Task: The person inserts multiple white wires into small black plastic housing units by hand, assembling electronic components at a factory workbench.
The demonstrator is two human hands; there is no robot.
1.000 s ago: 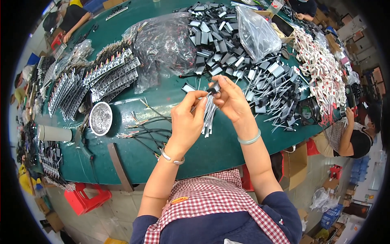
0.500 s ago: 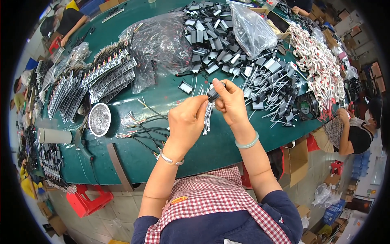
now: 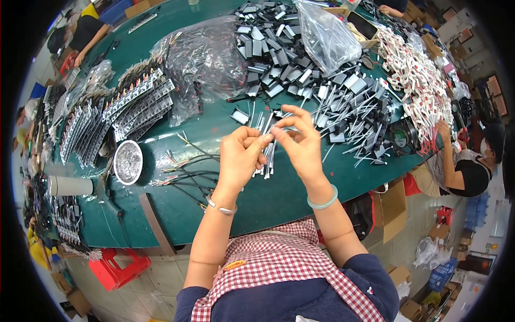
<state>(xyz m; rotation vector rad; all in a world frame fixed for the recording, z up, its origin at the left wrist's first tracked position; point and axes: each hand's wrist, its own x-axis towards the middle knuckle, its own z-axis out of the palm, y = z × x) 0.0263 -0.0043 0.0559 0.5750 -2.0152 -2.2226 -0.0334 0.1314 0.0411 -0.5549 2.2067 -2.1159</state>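
My left hand (image 3: 241, 158) is closed in a pinch above the green table (image 3: 257, 201). Its fingertips meet the thumb of my right hand (image 3: 301, 150). The right hand's fingers are curled, some of them lifted; whatever lies between the fingertips is too small or hidden to make out. Just beyond and beneath the hands lies a bunch of white-tipped thin cables (image 3: 266, 167), partly covered by them. A small black-and-silver casing (image 3: 240, 115) rests left of that bunch. Black cables with bare coloured wire ends (image 3: 185, 174) lie left of my left wrist.
A heap of dark casings (image 3: 279, 59) fills the far side, beside clear plastic bags (image 3: 328, 40). White connectors (image 3: 413, 80) with red wires are piled right. Leftward are stacked circuit strips (image 3: 142, 107), a white bowl (image 3: 128, 162) and a pale cylinder (image 3: 71, 186). A co-worker (image 3: 466, 166) sits right.
The black casing in my right hand no longer shows between the fingers. My right hand has turned and lowered slightly, its fingers lifting, while the left fingertips stay against it.
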